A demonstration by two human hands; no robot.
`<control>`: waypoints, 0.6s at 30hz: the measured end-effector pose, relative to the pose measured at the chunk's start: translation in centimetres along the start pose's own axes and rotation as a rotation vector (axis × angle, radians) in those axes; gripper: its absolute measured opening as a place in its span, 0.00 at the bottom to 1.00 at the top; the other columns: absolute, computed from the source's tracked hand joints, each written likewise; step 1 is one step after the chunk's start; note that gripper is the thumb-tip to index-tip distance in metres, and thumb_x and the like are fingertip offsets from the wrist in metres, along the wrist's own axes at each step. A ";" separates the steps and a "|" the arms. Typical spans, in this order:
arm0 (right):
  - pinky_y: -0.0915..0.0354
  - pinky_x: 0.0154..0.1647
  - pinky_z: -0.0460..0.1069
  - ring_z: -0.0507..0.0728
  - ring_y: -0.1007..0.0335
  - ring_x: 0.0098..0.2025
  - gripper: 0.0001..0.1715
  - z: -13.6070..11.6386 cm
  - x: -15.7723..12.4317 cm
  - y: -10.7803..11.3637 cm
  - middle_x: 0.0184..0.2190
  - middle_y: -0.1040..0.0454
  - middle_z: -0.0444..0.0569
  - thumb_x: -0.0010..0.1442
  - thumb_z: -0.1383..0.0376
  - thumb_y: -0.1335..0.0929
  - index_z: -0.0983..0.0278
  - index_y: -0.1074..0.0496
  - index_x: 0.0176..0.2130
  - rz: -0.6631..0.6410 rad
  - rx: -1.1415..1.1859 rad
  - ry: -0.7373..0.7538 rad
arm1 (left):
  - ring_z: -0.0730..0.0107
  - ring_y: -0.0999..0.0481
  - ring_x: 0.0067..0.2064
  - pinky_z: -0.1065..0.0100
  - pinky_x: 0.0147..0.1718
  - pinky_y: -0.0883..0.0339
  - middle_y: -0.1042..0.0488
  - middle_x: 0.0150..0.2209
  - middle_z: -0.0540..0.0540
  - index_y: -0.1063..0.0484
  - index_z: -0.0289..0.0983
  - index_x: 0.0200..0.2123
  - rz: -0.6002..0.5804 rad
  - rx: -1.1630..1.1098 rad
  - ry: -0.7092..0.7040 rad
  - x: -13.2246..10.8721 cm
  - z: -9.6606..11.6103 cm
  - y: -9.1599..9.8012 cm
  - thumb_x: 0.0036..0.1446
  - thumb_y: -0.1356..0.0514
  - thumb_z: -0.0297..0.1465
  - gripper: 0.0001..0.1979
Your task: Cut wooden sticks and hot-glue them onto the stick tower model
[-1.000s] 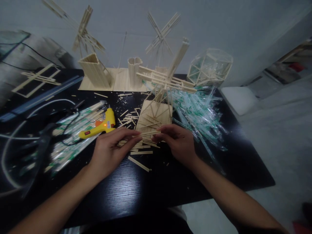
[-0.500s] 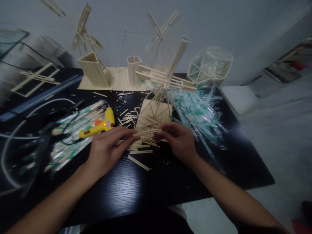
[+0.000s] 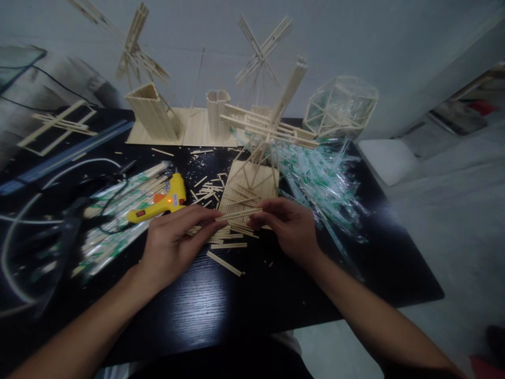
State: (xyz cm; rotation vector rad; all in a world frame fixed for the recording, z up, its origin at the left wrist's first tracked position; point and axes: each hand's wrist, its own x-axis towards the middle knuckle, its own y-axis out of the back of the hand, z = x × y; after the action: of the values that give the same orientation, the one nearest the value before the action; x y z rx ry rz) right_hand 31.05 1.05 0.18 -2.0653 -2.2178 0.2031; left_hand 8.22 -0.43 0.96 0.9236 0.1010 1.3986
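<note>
Short wooden sticks [image 3: 240,214], lying side by side, are pinched at their left end by my left hand [image 3: 175,239] and at their right end by my right hand [image 3: 291,226]. Beneath and behind them several loose sticks [image 3: 229,246] lie on the black table. Just beyond my hands stands a wooden windmill model [image 3: 272,131] on a slatted base [image 3: 232,184]. A yellow glue gun [image 3: 160,207] with an orange trigger and a lit orange light lies beyond my left hand. One separate stick piece [image 3: 224,263] rests nearer the table's front.
Plastic-wrapped stick bundles [image 3: 118,221] and a white cable [image 3: 16,231] lie at left. Clear-green wrappers [image 3: 323,173] are piled at right. Along the back are a triangular tower [image 3: 153,113], a round tower [image 3: 218,113] and a polyhedral frame [image 3: 341,108].
</note>
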 end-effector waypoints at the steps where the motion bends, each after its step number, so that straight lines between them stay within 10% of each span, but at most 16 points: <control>1: 0.17 0.34 0.52 0.57 0.17 0.28 0.10 0.0 0.0 0.0 0.25 0.17 0.44 0.52 0.62 0.20 0.62 0.21 0.33 0.004 0.002 0.002 | 0.69 0.18 0.33 0.68 0.34 0.24 0.16 0.35 0.48 0.18 0.41 0.41 -0.001 -0.003 0.002 0.0 0.0 0.0 0.63 0.33 0.35 0.06; 18: 0.18 0.34 0.51 0.57 0.17 0.28 0.08 0.0 0.1 0.0 0.25 0.17 0.44 0.53 0.65 0.21 0.63 0.20 0.33 -0.002 0.023 0.001 | 0.71 0.18 0.35 0.70 0.35 0.25 0.16 0.36 0.48 0.20 0.38 0.41 -0.020 -0.022 -0.026 0.0 0.2 0.0 0.63 0.33 0.32 0.05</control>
State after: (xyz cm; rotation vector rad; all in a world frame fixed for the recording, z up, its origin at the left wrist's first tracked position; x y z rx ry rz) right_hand 31.07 1.18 0.19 -2.0514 -2.2057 0.2271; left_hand 8.28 -0.51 1.10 0.9204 0.0746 1.3661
